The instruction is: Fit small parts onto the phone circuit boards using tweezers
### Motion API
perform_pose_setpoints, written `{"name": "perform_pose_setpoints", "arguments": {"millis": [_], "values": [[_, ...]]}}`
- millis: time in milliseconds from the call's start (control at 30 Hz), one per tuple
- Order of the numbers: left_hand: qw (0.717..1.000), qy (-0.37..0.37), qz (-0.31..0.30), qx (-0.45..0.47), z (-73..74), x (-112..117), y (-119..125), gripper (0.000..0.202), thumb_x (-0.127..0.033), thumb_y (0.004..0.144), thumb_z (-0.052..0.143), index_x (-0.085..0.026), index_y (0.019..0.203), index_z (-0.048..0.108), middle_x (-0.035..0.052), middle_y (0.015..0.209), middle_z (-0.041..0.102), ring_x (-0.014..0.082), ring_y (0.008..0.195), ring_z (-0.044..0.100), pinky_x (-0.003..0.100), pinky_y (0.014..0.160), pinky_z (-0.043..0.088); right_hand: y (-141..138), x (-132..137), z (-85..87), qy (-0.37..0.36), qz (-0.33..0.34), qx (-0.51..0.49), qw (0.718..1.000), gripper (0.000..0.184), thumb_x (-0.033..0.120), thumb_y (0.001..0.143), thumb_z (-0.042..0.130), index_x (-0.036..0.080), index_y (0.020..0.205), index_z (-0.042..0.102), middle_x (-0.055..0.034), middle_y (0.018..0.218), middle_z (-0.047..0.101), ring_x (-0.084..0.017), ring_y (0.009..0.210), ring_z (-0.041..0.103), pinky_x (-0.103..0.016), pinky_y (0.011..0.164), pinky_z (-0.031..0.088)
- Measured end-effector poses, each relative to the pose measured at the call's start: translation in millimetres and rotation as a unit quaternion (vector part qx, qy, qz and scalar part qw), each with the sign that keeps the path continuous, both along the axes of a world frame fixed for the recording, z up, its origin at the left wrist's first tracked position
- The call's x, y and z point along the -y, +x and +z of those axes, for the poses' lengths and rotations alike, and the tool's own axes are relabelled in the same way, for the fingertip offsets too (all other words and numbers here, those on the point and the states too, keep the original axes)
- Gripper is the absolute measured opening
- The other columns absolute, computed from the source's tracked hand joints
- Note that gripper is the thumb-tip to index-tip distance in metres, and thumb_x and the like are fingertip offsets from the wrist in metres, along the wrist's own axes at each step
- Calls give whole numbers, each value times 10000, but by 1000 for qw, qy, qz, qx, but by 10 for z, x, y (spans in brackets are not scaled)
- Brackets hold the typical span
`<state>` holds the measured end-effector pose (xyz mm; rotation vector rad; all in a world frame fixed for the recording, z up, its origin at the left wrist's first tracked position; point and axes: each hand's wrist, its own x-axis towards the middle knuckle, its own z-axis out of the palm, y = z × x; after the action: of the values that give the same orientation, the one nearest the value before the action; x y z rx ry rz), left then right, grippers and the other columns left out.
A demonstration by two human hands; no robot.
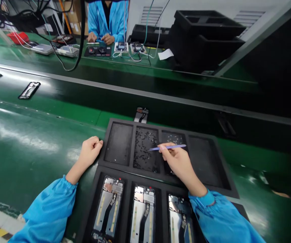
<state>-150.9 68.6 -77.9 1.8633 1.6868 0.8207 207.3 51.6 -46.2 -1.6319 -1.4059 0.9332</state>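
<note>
Glossy green workbench (21, 145), dark conveyor belt (135, 101), stacked black trays (206, 37), pale wall (226, 6) behind.

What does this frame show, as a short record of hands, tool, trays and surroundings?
left hand: loosely curled, nothing visible in it, resting against the left edge of the parts tray
right hand: holds tweezers, tip over the second compartment from the left
parts tray contents: four compartments, with small black parts scattered in the second
lower tray: three phone frames visible, one per slot
beyond: conveyor; co-worker in a blue coat at the far bench; stacked black trays
</note>
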Motion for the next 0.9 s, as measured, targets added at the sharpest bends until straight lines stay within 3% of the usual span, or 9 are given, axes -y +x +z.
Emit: {"name": "perform_pose_setpoints", "arguments": {"millis": [200, 367, 500, 567, 633, 733, 900], "values": [[999, 28, -18, 5, 38, -20, 37, 304, -448, 1039, 610, -148, 1010, 650, 11, 895, 644, 133, 743, 622, 297, 714, 561, -13, -31, 37, 10, 2, 32, 999, 677, 865, 769, 617, 191, 748, 683, 8, 517, 529, -165, 462, 507, -303, 465, 432], [998, 36, -54, -6, 52, 82, 100, 310, -449, 1034, 613, -150, 956, 640, 2, 861, 629, 133, 735, 609, 303, 727, 549, -80, 85, 240, 9, 15, 38, 999, 663, 876, 753, 630, 219, 677, 679, -50, 610, 632, -199, 531, 583, -325, 492, 456], [991, 60, -115, -15, 117, 322, 87, 334, -431, 1026, 592, -170, 818, 581, -2, 818, 591, 156, 791, 595, 337, 798, 521, -387, 363, 473, 8, 76, 13, 997, 555, 756, 853, 652, 244, 644, 693, -94, 868, 731, -238, 751, 701, -355, 654, 571], [986, 82, -145, -17, 185, 465, 39, 335, -401, 1023, 526, -190, 763, 538, 13, 796, 569, 173, 803, 567, 355, 816, 492, -630, 508, 530, -21, 140, -22, 990, 509, 705, 902, 623, 245, 704, 714, -92, 870, 731, -233, 736, 710, -344, 638, 588], [979, 103, -177, -22, 253, 597, -28, 317, -368, 1003, 460, -204, 738, 518, 32, 768, 552, 187, 787, 531, 365, 797, 462, -884, 606, 511, -73, 187, -59, 978, 460, 653, 936, 593, 233, 795, 716, -81, 798, 720, -228, 680, 709, -332, 596, 583], [962, 132, -236, -37, 308, 737, -118, 297, -349, 976, 420, -206, 751, 550, 51, 755, 552, 198, 768, 506, 374, 764, 431, -1170, 643, 371, -110, 189, -68, 973, 396, 577, 933, 577, 212, 829, 688, -64, 715, 699, -229, 635, 706, -323, 560, 566], [913, 174, -354, -103, 294, 824, -128, 237, -346, 935, 500, -215, 832, 668, 32, 731, 554, 196, 720, 483, 380, 696, 351, -1290, 624, 171, -103, 174, -33, 979, 313, 476, 918, 551, 205, 846, 690, -54, 704, 690, -222, 625, 694, -316, 552, 539]]}}
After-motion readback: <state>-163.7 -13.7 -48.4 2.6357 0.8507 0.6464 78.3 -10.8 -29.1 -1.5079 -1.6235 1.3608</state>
